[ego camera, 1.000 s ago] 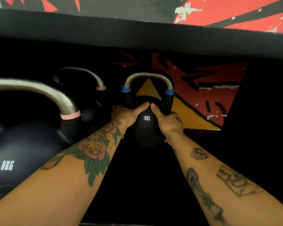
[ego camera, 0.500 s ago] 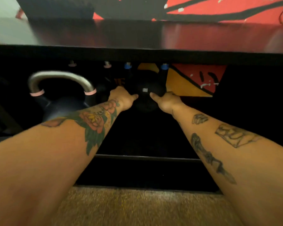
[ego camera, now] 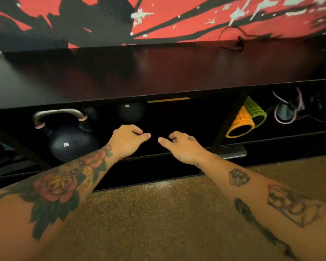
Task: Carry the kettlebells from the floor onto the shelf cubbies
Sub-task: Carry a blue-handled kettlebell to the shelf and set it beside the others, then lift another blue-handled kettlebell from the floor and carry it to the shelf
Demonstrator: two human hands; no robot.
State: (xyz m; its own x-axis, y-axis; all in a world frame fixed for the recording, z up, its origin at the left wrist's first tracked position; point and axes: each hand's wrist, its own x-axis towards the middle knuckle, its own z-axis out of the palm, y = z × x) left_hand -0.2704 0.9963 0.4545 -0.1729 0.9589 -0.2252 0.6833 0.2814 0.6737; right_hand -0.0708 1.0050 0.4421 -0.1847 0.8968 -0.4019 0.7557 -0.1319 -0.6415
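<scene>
A black kettlebell (ego camera: 131, 112) with a white weight mark sits deep in the middle cubby of the black shelf (ego camera: 158, 95); its handle is hidden under the shelf top. A larger black kettlebell (ego camera: 70, 142) with a steel handle and pink bands stands at the cubby's front left. My left hand (ego camera: 127, 141) and my right hand (ego camera: 181, 146) hover side by side at the cubby's front edge, fingers loosely curled, thumbs pointing at each other. Both are empty and clear of the kettlebells.
An orange and green foam roller (ego camera: 246, 118) lies in the cubby to the right, beyond a divider (ego camera: 228, 119). Cords and a dark object (ego camera: 288, 112) fill the far right. Brown carpet (ego camera: 158, 219) covers the floor in front. A red and black mural (ego camera: 177, 17) is behind.
Both hands have let go of the middle kettlebell and drawn back to the cubby's front edge. The view has pulled back and risen, showing the shelf top and the carpet.
</scene>
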